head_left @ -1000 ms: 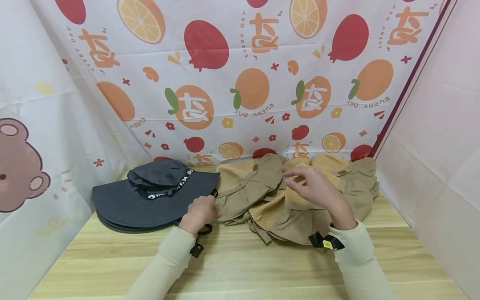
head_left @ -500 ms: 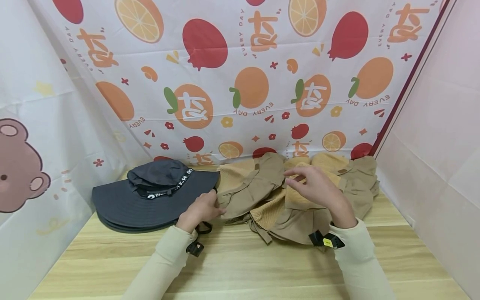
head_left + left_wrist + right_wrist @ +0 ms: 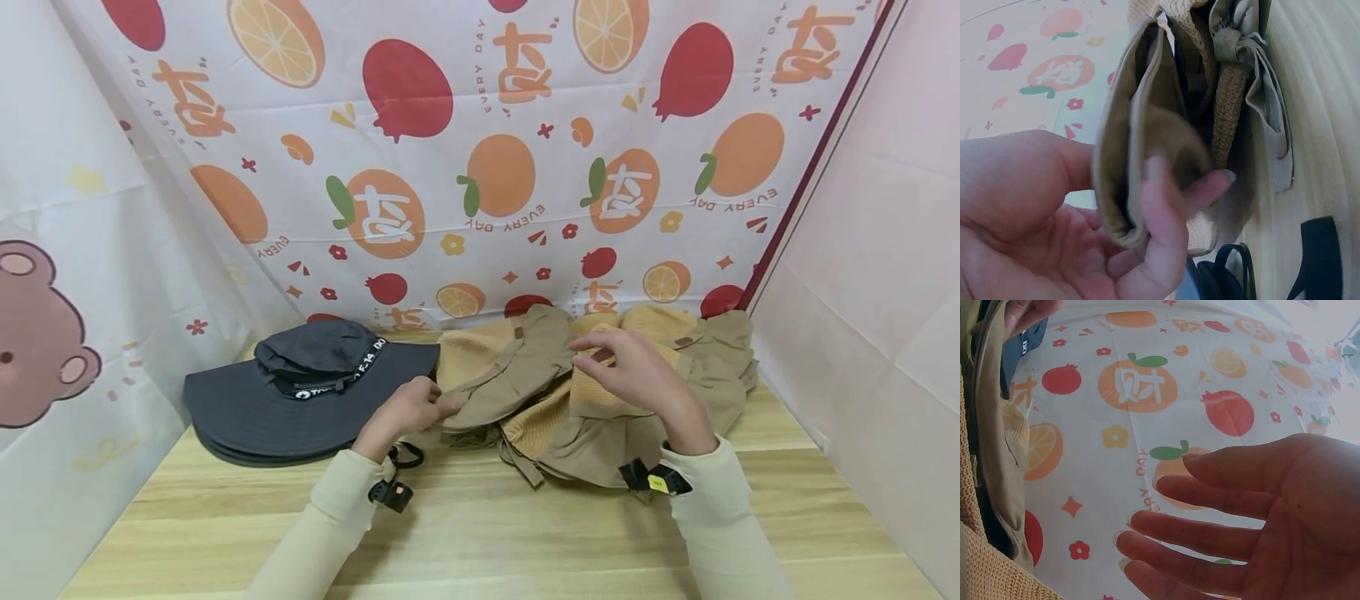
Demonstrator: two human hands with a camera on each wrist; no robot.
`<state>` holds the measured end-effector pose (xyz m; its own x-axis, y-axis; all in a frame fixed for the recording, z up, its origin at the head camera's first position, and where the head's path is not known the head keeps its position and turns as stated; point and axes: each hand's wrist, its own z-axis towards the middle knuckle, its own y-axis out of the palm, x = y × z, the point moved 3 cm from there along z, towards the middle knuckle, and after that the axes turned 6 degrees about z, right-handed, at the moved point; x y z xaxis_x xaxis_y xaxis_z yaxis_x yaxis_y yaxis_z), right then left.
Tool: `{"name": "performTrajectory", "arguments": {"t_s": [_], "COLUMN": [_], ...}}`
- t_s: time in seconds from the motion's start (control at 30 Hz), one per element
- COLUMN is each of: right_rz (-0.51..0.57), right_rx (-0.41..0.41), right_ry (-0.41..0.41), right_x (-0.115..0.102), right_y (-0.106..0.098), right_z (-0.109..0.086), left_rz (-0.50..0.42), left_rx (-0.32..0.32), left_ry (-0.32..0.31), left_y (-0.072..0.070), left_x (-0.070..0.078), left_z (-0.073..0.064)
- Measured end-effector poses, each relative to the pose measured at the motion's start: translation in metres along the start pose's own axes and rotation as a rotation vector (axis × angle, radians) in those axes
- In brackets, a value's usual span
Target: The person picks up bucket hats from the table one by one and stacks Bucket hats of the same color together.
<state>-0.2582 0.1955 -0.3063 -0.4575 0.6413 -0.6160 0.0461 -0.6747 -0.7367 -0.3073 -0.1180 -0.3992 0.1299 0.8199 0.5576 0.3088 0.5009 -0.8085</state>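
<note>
A tan sun hat [image 3: 517, 371] with a woven crown and cloth brim lies mid-table. Its brim edge is pinched by my left hand [image 3: 408, 408]; in the left wrist view the folded brim [image 3: 1138, 144] sits between thumb and fingers. My right hand [image 3: 637, 375] hovers over more tan hats [image 3: 592, 450], fingers spread and holding nothing. In the right wrist view the right hand [image 3: 1241, 519] stands apart from the hat cloth at the left. How many tan hats overlap there I cannot tell.
Dark wide-brimmed hats [image 3: 300, 417], apparently stacked, lie left of the left hand, with a black cord [image 3: 407, 455] beside them. A fruit-print curtain [image 3: 480, 167] hangs behind the wooden table [image 3: 525, 542]. White walls stand at both sides.
My left hand has moved from the dark hat's edge slightly up and right, and now grips the tan brim, which has shifted a little right. The right hand stays nearly still.
</note>
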Motion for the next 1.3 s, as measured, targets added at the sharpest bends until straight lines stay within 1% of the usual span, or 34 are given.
{"name": "performTrajectory", "arguments": {"t_s": [0.07, 0.13, 0.2, 0.27, 0.33, 0.47, 0.53, 0.63, 0.73, 0.87, 0.97, 1.07, 1.2, 1.3], "right_rz": [0.000, 0.002, 0.003, 0.003, 0.002, 0.002, 0.004, 0.005, 0.009, 0.003, -0.008, -0.013, -0.015, -0.018], "right_rx": [0.001, -0.003, -0.008, -0.013, -0.015, -0.016, -0.016, -0.015, -0.013, -0.009, -0.003, 0.004, 0.010, 0.010], "right_ry": [0.005, 0.005, 0.008, 0.011, 0.016, 0.024, 0.028, 0.042, 0.060, 0.072, 0.072, 0.072, 0.065, 0.064], "right_x": [0.000, 0.001, 0.001, 0.002, 0.002, 0.002, 0.003, 0.004, 0.006, 0.007, 0.007, 0.006, 0.006, 0.006], "right_y": [0.000, 0.000, 0.000, 0.001, 0.001, 0.001, 0.001, 0.000, -0.001, -0.002, -0.002, -0.002, -0.002, -0.002], "right_z": [0.000, 0.000, 0.001, 0.001, 0.001, 0.002, 0.002, 0.002, 0.002, 0.002, 0.002, 0.002, 0.002, 0.002], "left_rz": [0.013, 0.024, 0.038, 0.050, 0.055, 0.078, 0.094, 0.103, 0.092, 0.065, 0.062, 0.056, 0.025, 0.015], "left_rx": [0.022, 0.060, 0.109, 0.169, 0.238, 0.371, 0.423, 0.476, 0.501, 0.513, 0.519, 0.528, 0.541, 0.571], "left_ry": [-0.001, -0.012, -0.011, 0.004, 0.030, 0.101, 0.143, 0.195, 0.231, 0.269, 0.308, 0.343, 0.378, 0.424], "left_y": [-0.001, -0.003, -0.005, -0.008, -0.011, -0.017, -0.019, -0.021, -0.021, -0.021, -0.020, -0.020, -0.020, -0.024], "left_x": [0.000, -0.001, 0.000, 0.000, 0.001, 0.004, 0.008, 0.016, 0.025, 0.035, 0.040, 0.045, 0.050, 0.053], "left_z": [0.000, -0.001, -0.003, -0.004, -0.006, -0.010, -0.012, -0.015, -0.020, -0.025, -0.029, -0.032, -0.037, -0.041]}}
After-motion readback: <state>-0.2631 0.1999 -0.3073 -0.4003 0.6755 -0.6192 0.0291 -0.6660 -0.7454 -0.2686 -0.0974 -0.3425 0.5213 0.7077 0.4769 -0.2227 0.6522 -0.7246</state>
